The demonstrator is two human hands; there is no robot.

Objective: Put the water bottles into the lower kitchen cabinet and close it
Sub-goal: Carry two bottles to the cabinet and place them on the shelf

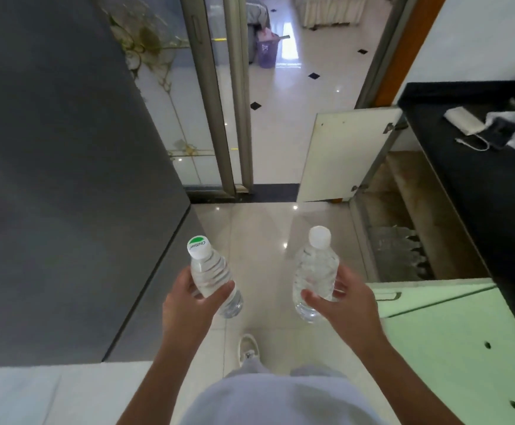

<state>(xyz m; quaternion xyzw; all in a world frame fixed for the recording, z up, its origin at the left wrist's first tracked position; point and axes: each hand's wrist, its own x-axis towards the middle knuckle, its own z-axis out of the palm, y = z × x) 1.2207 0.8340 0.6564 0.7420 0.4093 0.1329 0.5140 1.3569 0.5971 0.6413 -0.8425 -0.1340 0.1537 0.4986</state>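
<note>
Left hand (188,297): fingers and thumb wrapped round the middle of a water bottle with a green-marked cap (211,274). The bottle is held upright, tilted slightly, over the floor and well to the left of the open cabinet (409,191).

Right hand (345,305): thumb and fingers closed round the lower body of a second water bottle with a plain white cap (314,271). It is upright and nearer the cabinet than the first, but short of its opening.

Cabinet: it sits under the black counter (480,185), ahead of me on the right. Its white door (339,154) stands swung wide at the far side of the opening. Something clear and crinkled (394,250) lies on the cabinet floor near the front; I cannot tell what it is.

Assessment: neither bottle is stowed and the door is not closed. The step in hand is the approach.

Recommendations:
- Step forward and turn right to face the opening squarely, then crouch, since the compartment is low.
- Put the right-hand bottle in first, as it is closer.
- Set each bottle down on bare cabinet floor, behind or beside the clear item, so that it stands flat.
- Grip firmly but lightly; thin plastic is likely to buckle.
- Keep both bottles back from the front edge so the door can close fully.
</note>
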